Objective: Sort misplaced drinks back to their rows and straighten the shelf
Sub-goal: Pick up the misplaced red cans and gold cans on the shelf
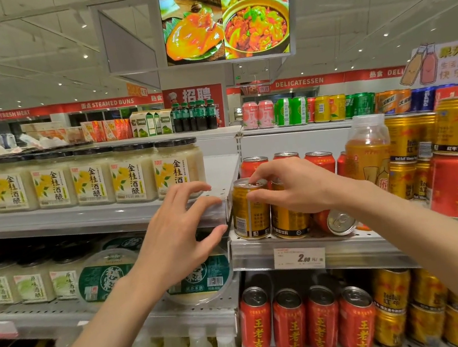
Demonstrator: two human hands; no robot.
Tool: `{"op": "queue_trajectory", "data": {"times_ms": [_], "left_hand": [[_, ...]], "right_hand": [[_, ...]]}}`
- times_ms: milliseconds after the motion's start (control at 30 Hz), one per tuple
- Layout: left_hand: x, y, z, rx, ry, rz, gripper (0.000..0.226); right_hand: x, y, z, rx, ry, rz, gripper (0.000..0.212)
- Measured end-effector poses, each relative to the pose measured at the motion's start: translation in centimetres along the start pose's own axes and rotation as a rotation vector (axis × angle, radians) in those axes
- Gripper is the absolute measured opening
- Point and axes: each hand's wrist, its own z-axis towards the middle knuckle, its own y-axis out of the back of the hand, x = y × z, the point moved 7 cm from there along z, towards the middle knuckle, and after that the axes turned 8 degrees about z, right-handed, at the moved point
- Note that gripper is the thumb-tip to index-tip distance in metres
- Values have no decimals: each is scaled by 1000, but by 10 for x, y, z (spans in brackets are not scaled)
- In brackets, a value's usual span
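Right hand (291, 186) grips a gold can (250, 210) at the shelf edge (350, 247) — left hand (178, 239) open, fingers spread, mid-frame.

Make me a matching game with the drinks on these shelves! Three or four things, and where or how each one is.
Things:
1. gold can
2. red can
3. orange juice bottle
4. jars with yellow flowers

States:
A. lying on its side
B. lined up on the left shelf
C. standing, white cap on top
D. held by the right hand

Pairs: 1-D, 2-A, 3-C, 4-B
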Motion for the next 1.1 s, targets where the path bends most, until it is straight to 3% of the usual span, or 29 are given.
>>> {"op": "queue_trajectory", "data": {"times_ms": [300,467,800,1100], "left_hand": [[-2,-3,-3,-13,34,-9,46],[-7,1,-7,-36,69,-24,44],[-65,-14,-10,-87,-14,-68,40],[-96,-55,-12,-1,-25,-42,26]], "right_hand": [[5,-4,-11,-109,37,-71,49],[3,13,-24,-145,-5,70,50],[-38,35,-111,-382,-97,24,31],[-54,6,-139,-481,-172,-49,63]]}}
